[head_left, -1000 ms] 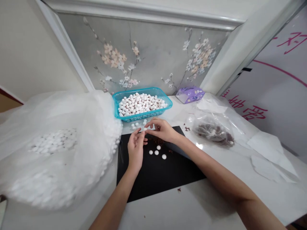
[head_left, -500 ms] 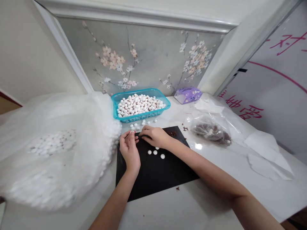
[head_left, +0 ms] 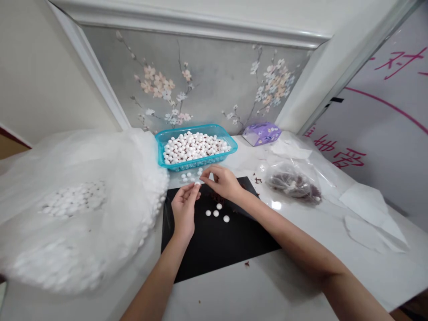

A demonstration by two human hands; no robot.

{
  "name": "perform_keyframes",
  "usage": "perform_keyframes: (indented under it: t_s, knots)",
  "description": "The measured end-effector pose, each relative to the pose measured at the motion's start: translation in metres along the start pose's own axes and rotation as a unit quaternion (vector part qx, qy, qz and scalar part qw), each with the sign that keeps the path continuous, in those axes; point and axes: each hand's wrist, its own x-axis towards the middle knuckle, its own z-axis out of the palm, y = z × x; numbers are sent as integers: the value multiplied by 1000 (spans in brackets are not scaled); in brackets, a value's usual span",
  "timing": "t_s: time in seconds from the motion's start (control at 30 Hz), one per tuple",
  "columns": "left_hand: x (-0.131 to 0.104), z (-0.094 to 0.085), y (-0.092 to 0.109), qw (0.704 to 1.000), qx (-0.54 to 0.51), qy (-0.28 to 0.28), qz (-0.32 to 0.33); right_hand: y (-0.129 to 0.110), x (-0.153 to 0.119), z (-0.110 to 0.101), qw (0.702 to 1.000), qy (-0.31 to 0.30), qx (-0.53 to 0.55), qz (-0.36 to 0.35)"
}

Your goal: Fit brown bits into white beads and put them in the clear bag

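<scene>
Between thumb and fingers, my left hand (head_left: 184,207) holds a white ball (head_left: 197,183) over the back left of a black mat (head_left: 214,249). My right hand (head_left: 222,182) is just right of that ball, its thumb and fingertips pinched near it; what they hold, if anything, is too small to make out. Several white balls (head_left: 216,213) lie on the mat in front of my right hand. Small dark red pieces (head_left: 219,198) are on the mat, partly hidden under my right hand. Behind the hands, a blue basket (head_left: 197,165) holds many white balls with dark red bits among them.
A large clear bag of white balls (head_left: 73,200) fills the left side. Loose balls (head_left: 189,174) lie before the basket. At right are a purple packet (head_left: 261,133), a bag of dark red pieces (head_left: 294,182) and white paper (head_left: 371,205) on the white table (head_left: 227,294).
My left hand and its ball have moved slightly right. My right hand has shifted right and a little back, uncovering more of the dark red pieces and one ball on the mat.
</scene>
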Motion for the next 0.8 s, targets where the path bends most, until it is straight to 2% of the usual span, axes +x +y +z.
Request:
perform_keyframes:
  t_s: [0.1, 0.2, 0.5, 0.8]
  knots:
    - [0, 0, 2, 1000, 0, -27, -14, -3, 3, -5, 998, 33, 55, -4]
    - [0, 0, 2, 999, -7, -43, -27, -9, 2, -7, 998, 9, 60, -23]
    - [1, -1, 1, 999, -19, -22, -29, -15, -2, -8, 997, -45, -15, -58]
    - [1, -2, 0, 999, -14, -22, -25, -11, -4, -7, 996, -49, 44, -67]
